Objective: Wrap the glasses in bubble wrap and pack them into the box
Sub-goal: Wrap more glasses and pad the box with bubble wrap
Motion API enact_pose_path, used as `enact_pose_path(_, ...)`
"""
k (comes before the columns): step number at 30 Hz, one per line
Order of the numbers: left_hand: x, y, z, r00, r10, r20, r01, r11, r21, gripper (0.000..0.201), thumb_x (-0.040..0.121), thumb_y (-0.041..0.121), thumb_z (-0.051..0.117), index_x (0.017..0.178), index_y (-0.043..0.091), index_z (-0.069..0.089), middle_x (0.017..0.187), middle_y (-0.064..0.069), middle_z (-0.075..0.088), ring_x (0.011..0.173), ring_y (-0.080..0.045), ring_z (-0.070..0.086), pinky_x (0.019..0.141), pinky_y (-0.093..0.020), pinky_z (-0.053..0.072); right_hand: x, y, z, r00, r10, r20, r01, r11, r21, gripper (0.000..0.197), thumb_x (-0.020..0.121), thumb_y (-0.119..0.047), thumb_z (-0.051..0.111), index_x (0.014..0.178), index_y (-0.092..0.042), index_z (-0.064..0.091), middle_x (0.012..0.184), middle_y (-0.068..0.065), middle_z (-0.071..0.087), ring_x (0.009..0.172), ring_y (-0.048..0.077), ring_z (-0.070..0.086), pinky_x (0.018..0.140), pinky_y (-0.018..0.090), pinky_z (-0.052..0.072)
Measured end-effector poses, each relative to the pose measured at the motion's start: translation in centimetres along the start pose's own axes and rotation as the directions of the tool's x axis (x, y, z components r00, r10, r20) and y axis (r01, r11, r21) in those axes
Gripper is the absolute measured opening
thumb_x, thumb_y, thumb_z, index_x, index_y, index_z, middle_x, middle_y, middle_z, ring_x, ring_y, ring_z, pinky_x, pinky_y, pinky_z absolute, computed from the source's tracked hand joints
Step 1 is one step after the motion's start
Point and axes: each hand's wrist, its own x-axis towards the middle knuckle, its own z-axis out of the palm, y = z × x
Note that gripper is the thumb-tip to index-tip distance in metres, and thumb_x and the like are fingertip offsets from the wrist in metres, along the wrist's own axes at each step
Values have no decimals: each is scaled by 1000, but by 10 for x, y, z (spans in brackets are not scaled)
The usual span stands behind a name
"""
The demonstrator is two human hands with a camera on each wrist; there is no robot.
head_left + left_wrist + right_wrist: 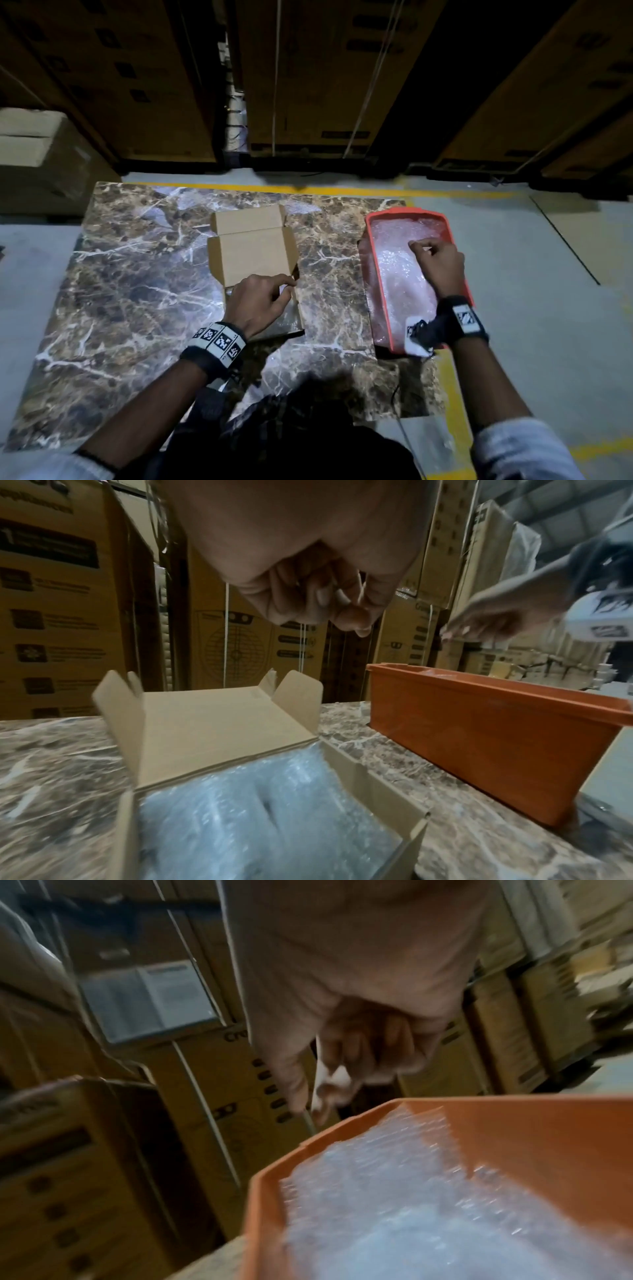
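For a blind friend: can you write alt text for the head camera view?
A person's left hand hovers over an open brown cardboard box on a marbled table; the right hand is over an orange plastic bin of bubble wrap.

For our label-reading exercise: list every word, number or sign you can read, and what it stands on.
"Cr", rest cut off: stacked carton.
Other carton panels: too blurred to read.
Wristbands: code squares, no letters.
Cardboard box, orange crate: no text.
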Motion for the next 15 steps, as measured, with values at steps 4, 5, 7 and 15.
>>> enact_pose_path(4,7,23,4,998,62,25,-61,998,-35,16,96,28,64,105,32,77,57,9,65,55,-8,59,53,-8,27,49,59,-4,946,171,275,-106,966,-237,22,87,-36,78,81,-15,79,67,-1,71,76,23,70,76,29,52)
enact_pose_path(5,8,28,5,997,72,41,-70,996,-55,16,96,29,64,105,32,77,57,9,65,56,-7,60,53,-11,30,56,69,1,936,200,291,-117,953,-280,22,87,-34,78,78,-14,78,67,1,71,76,24,71,73,27,49)
enact_pose_path(7,10,36,8,994,88,62,-81,991,-108,17,96,29,63,106,34,76,59,12,65,57,-3,60,55,-19,38,64,80,11,910,250,331,-138,935,-326,23,87,-29,79,78,-8,78,68,5,71,66,23,68,65,24,47)
enact_pose_path(15,5,50,15,991,52,125,-29,983,-180,16,95,30,66,103,38,77,59,16,64,58,2,60,59,-26,45,72,93,79,871,346,350,-151,865,-479,55,75,-60,81,88,-7,75,91,9,75,89,31,73,79,36,59)
